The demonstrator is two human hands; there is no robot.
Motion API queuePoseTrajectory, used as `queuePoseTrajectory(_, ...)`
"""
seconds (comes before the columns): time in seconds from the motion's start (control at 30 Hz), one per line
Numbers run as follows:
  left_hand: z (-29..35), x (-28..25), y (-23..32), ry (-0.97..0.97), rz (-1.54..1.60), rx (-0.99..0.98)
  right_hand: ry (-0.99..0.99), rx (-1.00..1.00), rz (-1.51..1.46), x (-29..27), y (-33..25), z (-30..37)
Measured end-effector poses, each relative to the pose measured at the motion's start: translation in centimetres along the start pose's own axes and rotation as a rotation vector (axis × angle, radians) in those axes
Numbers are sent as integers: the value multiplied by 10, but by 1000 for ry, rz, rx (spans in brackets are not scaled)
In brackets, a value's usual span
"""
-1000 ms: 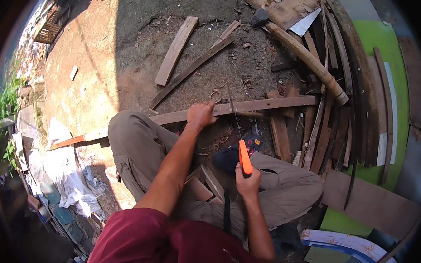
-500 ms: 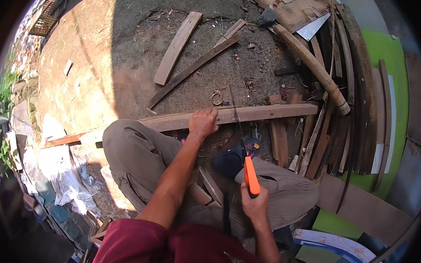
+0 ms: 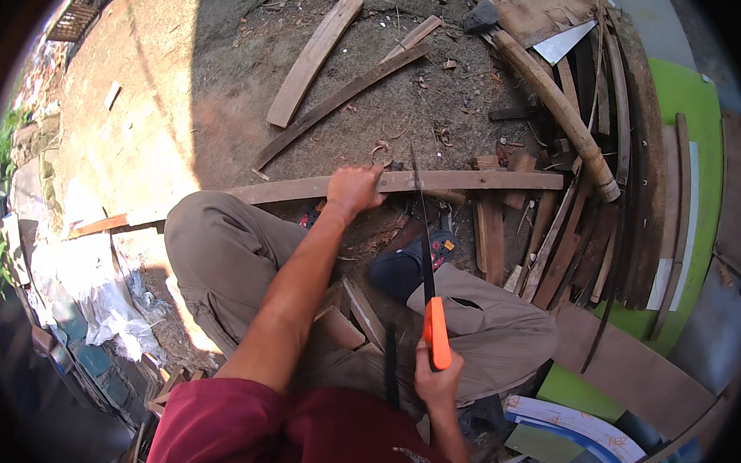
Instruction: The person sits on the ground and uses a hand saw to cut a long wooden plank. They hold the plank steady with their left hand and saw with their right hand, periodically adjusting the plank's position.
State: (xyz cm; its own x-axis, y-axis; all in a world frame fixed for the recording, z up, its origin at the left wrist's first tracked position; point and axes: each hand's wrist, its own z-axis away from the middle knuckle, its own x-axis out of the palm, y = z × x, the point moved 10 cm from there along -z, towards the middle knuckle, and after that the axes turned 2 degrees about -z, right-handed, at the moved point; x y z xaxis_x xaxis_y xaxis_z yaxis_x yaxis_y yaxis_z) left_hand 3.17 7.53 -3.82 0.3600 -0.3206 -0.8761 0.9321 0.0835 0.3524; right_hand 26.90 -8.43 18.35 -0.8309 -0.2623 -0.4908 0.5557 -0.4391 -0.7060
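Observation:
A long wooden beam [image 3: 465,180] lies crosswise in front of my bent legs. My left hand [image 3: 355,187] is closed over the beam near its middle, gripping it from above. In my right hand [image 3: 438,375] is the orange handle of a hand saw [image 3: 436,331], fingers wrapped round its near end. The saw's dark blade runs up and away from me and crosses the beam a little right of my left hand. Whether its teeth have cut into the wood is too small to tell.
Two loose boards, a pale plank [image 3: 315,61] and a thin dark strip [image 3: 339,104], lie on the ground beyond the beam. A hammer with a thick round handle [image 3: 553,107] rests by a heap of scrap wood [image 3: 567,242] at right. White plastic sheeting [image 3: 99,293] lies at left.
My right hand has drawn the saw back toward me, so more blade shows on the near side of the beam. My left hand keeps its grip. The whole view has shifted slightly.

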Motion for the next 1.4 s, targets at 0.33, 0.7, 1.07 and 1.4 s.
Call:
queuePoseTrajectory(0.33, 1, -1, 10, 44, -59, 18, 96, -127, -78, 52, 18, -102)
queuePoseTrajectory(0.7, 15, -4, 11, 64, -37, -4, 40, -64, -81, 31, 19, -79)
queuePoseTrajectory(1.07, 2, -2, 10, 46, -43, 16, 32, -353, -256, 88, 97, -120)
queuePoseTrajectory(1.4, -3, -4, -5, -23, -57, -39, 32, -38, -24, 7, -16, -32)
